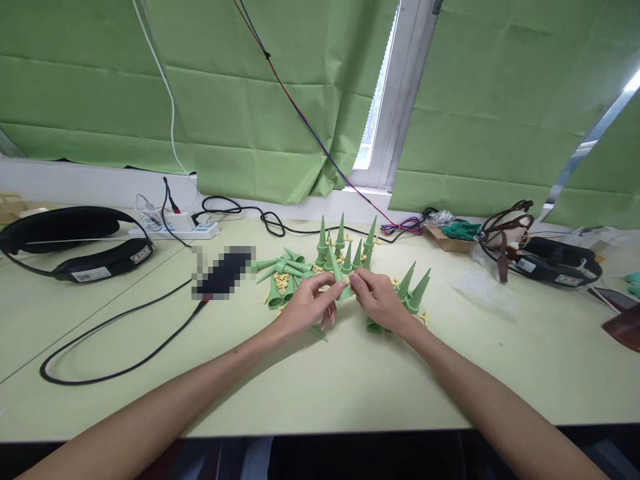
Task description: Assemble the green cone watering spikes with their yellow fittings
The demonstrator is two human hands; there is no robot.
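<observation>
My left hand (315, 301) is closed round the lower part of a green plastic watering spike (334, 263), whose point tilts up and away. At the spike's right side, my right hand (375, 293) pinches a small yellow valve (349, 284), mostly hidden by the fingers. Left of my hands lies a pile of loose green spikes (287, 267) with several yellow valves (283, 283) among them. Behind my hands, more green spikes (341, 233) stand upright, some with yellow valves in their sides. Others (415, 293) stand beyond my right wrist.
A blurred dark device (223, 273) with a black cable (145, 357) lies to the left. Black headsets (105, 257) (557, 261) rest at both sides. A power strip (200, 230) sits at the back wall. A cardboard box (450, 239) and clear plastic bag (483, 293) lie right.
</observation>
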